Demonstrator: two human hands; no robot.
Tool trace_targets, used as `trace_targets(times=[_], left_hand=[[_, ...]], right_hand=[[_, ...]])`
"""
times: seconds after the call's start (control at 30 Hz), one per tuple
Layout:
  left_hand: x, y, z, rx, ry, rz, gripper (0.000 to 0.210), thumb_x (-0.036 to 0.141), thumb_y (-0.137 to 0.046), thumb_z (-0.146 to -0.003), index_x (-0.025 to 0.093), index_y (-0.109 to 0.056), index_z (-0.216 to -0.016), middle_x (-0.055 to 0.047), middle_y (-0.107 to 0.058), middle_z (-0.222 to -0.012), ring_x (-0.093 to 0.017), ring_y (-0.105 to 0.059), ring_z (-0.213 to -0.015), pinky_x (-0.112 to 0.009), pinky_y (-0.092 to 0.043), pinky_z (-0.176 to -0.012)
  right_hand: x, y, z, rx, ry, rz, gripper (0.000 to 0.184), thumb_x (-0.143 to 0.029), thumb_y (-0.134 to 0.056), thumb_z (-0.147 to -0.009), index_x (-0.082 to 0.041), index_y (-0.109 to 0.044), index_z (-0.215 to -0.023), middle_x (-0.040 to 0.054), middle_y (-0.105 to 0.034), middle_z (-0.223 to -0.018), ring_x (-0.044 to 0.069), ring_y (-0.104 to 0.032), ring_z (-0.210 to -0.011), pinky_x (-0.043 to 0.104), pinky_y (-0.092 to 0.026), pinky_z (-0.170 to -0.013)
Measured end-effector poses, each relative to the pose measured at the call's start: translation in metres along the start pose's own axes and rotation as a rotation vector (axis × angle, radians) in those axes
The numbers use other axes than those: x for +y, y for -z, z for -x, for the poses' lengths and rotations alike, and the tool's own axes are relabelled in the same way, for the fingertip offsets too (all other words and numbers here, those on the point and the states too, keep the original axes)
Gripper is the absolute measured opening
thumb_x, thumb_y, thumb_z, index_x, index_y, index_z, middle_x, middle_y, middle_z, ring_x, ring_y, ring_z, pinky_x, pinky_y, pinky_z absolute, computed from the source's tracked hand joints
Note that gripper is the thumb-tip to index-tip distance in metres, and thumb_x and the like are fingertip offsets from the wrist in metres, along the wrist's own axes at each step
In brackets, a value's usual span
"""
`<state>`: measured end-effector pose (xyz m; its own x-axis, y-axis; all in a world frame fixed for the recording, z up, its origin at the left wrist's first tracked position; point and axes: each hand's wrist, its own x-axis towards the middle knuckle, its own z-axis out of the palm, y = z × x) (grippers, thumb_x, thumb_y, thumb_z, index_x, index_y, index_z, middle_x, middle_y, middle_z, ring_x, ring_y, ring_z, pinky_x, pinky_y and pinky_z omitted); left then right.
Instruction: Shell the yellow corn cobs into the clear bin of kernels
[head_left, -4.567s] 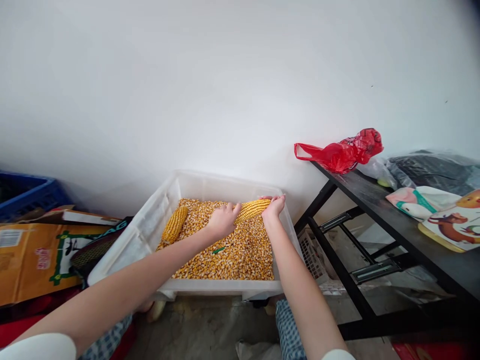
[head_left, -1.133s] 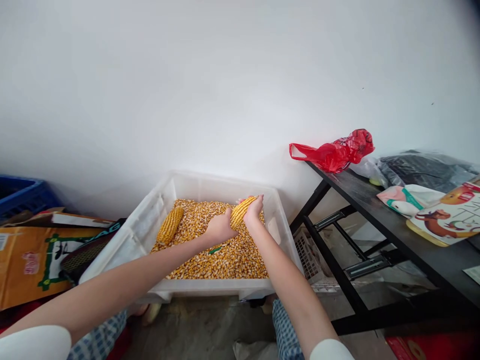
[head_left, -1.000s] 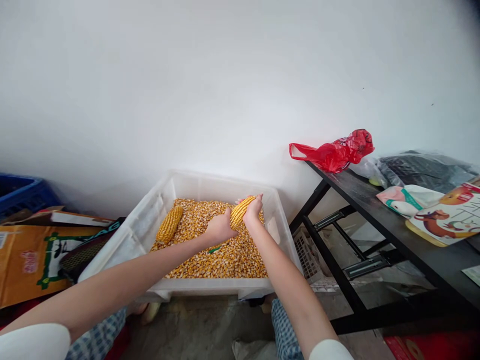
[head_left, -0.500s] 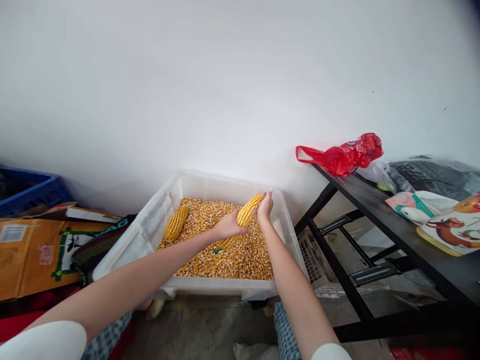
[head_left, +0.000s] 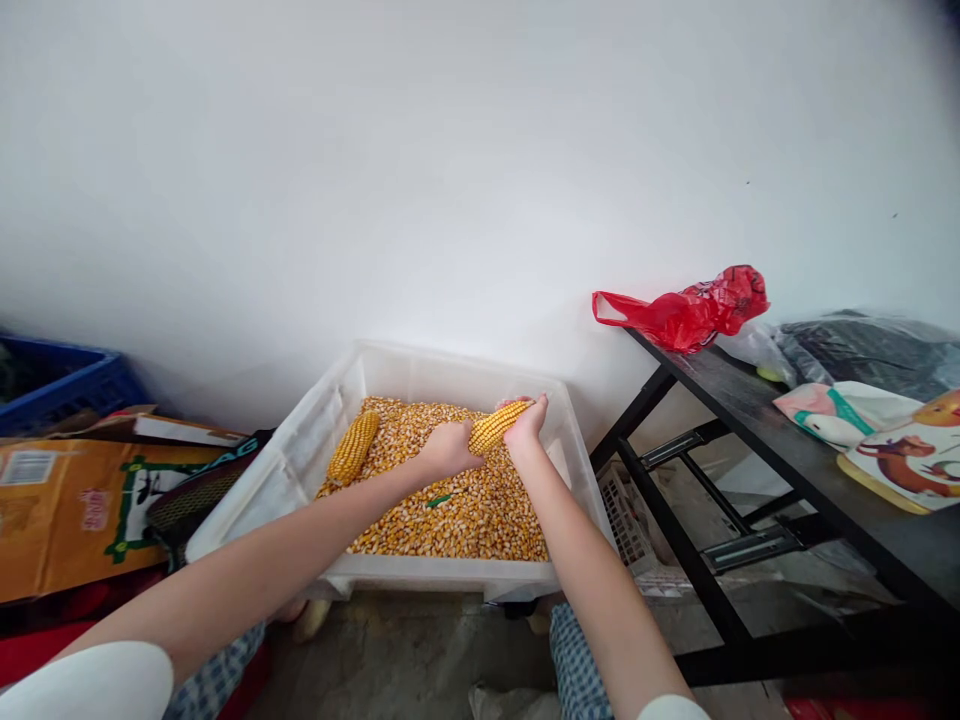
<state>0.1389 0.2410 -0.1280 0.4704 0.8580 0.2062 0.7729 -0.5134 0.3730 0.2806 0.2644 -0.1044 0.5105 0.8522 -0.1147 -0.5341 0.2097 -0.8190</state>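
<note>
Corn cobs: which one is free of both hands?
The cob lying on the loose kernels near the left wall of the tub. The other cob has the left hand at one end and the right hand at the other.

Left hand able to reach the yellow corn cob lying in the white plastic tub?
Probably yes: the yellow corn cob lies uncovered on yellow kernels, but the left hand grips a second yellow corn cob.
</note>
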Motion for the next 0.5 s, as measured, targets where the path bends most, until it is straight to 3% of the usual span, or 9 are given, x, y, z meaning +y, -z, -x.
trace_targets(times=[0.13, 0.27, 0.37, 0.5], left_hand=[[0.008, 0.003, 0.002, 0.014, -0.029, 0.092, 0.032, 0.039, -0.06, -0.059, 0.017, -0.059, -0.082, -0.006, -0.066, -0.075, -0.022, -0.062, -0.07, -0.025, -0.041, -0.059], [0.011, 0.011, 0.006, -0.037, -0.015, 0.236, 0.026, 0.035, -0.062, -0.059, 0.016, -0.06, -0.077, -0.003, -0.064, -0.069, -0.019, -0.061, -0.064, -0.023, -0.04, -0.056], [0.014, 0.014, 0.01, -0.09, -0.03, 0.464, 0.025, 0.034, -0.063, -0.059, 0.015, -0.06, -0.076, -0.001, -0.063, -0.069, -0.018, -0.06, -0.064, -0.022, -0.041, -0.056], [0.021, 0.011, 0.012, -0.253, 0.047, 0.884, 0.032, 0.035, -0.064, -0.062, 0.014, -0.06, -0.085, -0.002, -0.065, -0.076, -0.018, -0.061, -0.067, -0.024, -0.046, -0.058]], right_hand=[[-0.009, -0.006, 0.008, 0.037, -0.011, -0.089, 0.043, -0.059, -0.023, -0.08, -0.021, -0.036, -0.065, -0.0011, -0.048, -0.042, 0.015, -0.052, -0.04, 0.03, -0.046, -0.046], [-0.007, -0.01, 0.013, 0.024, 0.061, -0.027, 0.042, -0.057, -0.026, -0.082, -0.02, -0.039, -0.067, -0.0016, -0.049, -0.042, 0.016, -0.053, -0.041, 0.029, -0.045, -0.045], [-0.004, -0.012, 0.012, -0.008, 0.218, 0.083, 0.04, -0.054, -0.031, -0.082, -0.019, -0.043, -0.068, -0.0034, -0.048, -0.045, 0.013, -0.05, -0.039, 0.026, -0.043, -0.043], [-0.007, -0.007, 0.002, -0.045, 0.331, 0.221, 0.048, -0.054, -0.024, -0.084, -0.018, -0.047, -0.062, -0.0033, -0.045, -0.047, 0.011, -0.045, -0.041, 0.023, -0.04, -0.045]])
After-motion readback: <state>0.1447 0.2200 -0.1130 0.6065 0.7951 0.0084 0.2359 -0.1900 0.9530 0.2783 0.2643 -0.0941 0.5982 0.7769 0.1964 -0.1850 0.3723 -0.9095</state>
